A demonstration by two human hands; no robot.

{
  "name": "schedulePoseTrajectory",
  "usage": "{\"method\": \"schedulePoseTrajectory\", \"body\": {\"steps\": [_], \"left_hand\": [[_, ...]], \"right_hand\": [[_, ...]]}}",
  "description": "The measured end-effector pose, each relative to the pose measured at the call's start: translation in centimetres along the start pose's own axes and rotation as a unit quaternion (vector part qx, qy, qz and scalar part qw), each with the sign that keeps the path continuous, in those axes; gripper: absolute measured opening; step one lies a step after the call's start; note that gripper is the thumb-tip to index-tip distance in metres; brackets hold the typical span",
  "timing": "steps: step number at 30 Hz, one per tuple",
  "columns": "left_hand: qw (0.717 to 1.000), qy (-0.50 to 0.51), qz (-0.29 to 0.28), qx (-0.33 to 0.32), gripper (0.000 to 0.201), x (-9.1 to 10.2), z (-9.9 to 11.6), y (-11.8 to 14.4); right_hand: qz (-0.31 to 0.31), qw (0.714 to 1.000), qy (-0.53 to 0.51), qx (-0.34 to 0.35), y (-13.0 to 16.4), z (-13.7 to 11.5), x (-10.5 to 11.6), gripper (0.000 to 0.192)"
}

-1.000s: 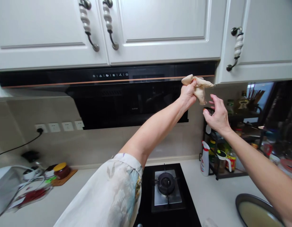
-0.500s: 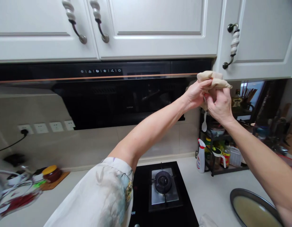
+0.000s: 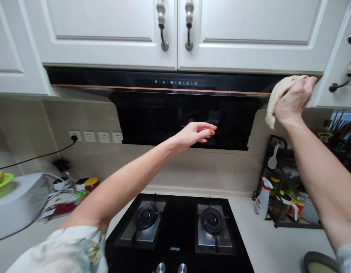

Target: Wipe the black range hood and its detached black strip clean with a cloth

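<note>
The cloth (image 3: 274,99) has passed from left to right hand (image 3: 293,100), which grips it against the range hood's (image 3: 169,110) right corner; the left hand (image 3: 195,134) hovers open-fingered.

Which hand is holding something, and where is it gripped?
The right hand holds a beige cloth, bunched at its upper part against the range hood corner. The left hand holds nothing.

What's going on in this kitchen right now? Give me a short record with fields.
Place: kitchen, black range hood under white cabinets
Right hand: clutches a beige cloth at the hood's right end
Left hand: open, held in front of the hood, holding nothing
Below: two-burner gas hob
Right counter: spray bottle beside a rack
</note>
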State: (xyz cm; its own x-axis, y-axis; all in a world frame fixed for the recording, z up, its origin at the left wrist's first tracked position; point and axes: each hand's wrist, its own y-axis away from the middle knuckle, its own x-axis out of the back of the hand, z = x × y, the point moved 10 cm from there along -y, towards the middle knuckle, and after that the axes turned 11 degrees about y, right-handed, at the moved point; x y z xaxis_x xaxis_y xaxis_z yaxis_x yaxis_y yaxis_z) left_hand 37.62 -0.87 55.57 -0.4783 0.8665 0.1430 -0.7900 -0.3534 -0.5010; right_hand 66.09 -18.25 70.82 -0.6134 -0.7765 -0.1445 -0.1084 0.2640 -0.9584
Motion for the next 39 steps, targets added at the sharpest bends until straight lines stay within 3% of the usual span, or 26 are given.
{"method": "schedulePoseTrajectory", "body": {"steps": [3, 6, 9, 12, 16, 19, 21, 24, 27, 28, 30, 33, 36, 39], "left_hand": [[0.996, 0.039, 0.071, 0.047, 0.043, 6.4, -1.7, 4.5], [0.984, 0.095, 0.131, 0.074, 0.043, 10.4, -3.7, 8.6], [0.97, 0.153, 0.159, 0.096, 0.041, 11.6, -6.3, 12.1], [0.955, 0.209, 0.174, 0.122, 0.041, 11.5, -9.5, 15.6], [0.929, 0.262, 0.216, 0.149, 0.04, 11.8, -13.6, 20.5], [0.916, 0.257, 0.261, 0.163, 0.046, 13.2, -15.3, 23.5], [0.919, 0.217, 0.286, 0.164, 0.053, 14.4, -15.1, 24.7], [0.938, 0.092, 0.307, 0.131, 0.061, 16.6, -12.2, 24.7], [0.934, -0.109, 0.338, 0.029, 0.056, 19.3, -5.7, 23.1], [0.915, -0.194, 0.352, -0.016, 0.052, 20.1, -2.9, 22.5], [0.845, -0.365, 0.373, -0.115, 0.052, 20.8, 3.1, 21.1], [0.741, -0.523, 0.365, -0.21, 0.072, 20.9, 10.4, 18.5], [0.703, -0.564, 0.367, -0.228, 0.095, 22.0, 15.6, 15.7], [0.701, -0.58, 0.352, -0.22, 0.103, 23.0, 18.2, 13.1]], "right_hand": [[-0.067, 0.997, 0.024, 0.016, 1.4, -6.3, 1.4, 0.033], [-0.108, 0.992, -0.004, 0.068, 3.6, -13.6, 3.7, 0.051], [-0.126, 0.981, -0.053, 0.135, 5.8, -19.9, 4.9, 0.071], [-0.14, 0.96, -0.104, 0.217, 7.6, -24.3, 5.2, 0.062], [-0.149, 0.936, -0.124, 0.293, 8.7, -25.1, 5.4, 0.055], [-0.153, 0.936, -0.112, 0.297, 8.5, -22.1, 5.4, 0.053], [-0.152, 0.945, -0.098, 0.271, 8.0, -19.1, 5.4, 0.052], [-0.151, 0.961, -0.078, 0.218, 7.1, -14.9, 5.2, 0.049], [-0.155, 0.971, -0.072, 0.165, 6.4, -11.8, 5.2, 0.045], [-0.158, 0.973, -0.074, 0.148, 6.2, -10.9, 5.1, 0.044], [-0.166, 0.976, -0.086, 0.111, 6.0, -9.1, 4.8, 0.043], [-0.168, 0.981, -0.093, 0.031, 5.7, -5.0, 3.9, 0.046], [-0.155, 0.985, -0.062, -0.042, 5.4, -0.3, 3.0, 0.055], [-0.157, 0.985, -0.052, -0.049, 5.0, 2.3, 2.0, 0.062]]}}
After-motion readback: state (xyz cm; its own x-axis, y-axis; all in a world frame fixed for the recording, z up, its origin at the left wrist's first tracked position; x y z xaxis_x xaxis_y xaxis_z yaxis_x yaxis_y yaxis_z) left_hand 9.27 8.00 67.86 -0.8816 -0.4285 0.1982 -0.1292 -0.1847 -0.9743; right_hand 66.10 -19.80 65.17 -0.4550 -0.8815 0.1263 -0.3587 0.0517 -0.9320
